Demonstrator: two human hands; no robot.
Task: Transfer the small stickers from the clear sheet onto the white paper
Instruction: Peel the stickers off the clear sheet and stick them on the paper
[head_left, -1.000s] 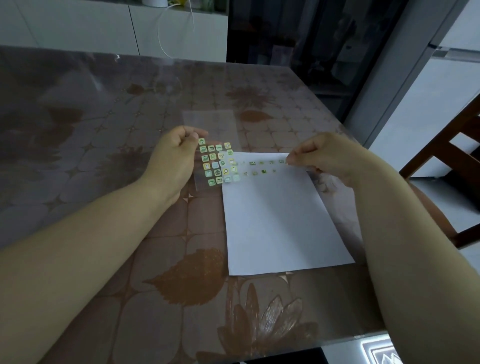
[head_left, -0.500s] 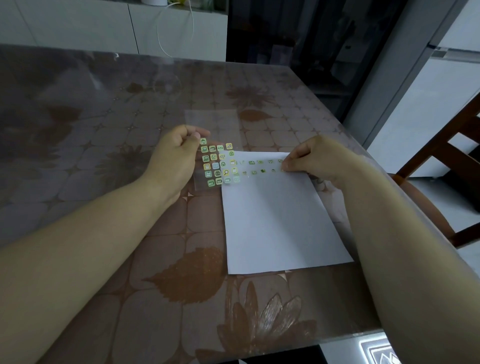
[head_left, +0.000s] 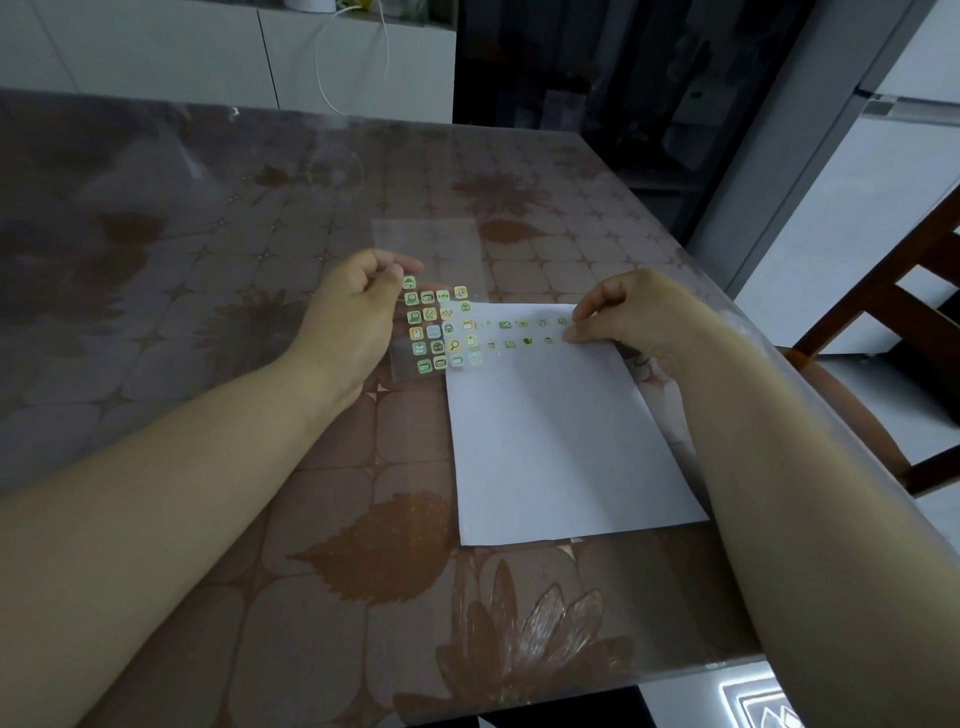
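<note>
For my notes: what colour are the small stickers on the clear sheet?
The small stickers are mostly green and yellow, best seen in the head view.

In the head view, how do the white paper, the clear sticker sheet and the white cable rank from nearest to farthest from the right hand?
1. white paper: touched by the right hand, at its far edge.
2. clear sticker sheet: to the left, held by the left hand.
3. white cable: far back, against the cabinets.
</note>
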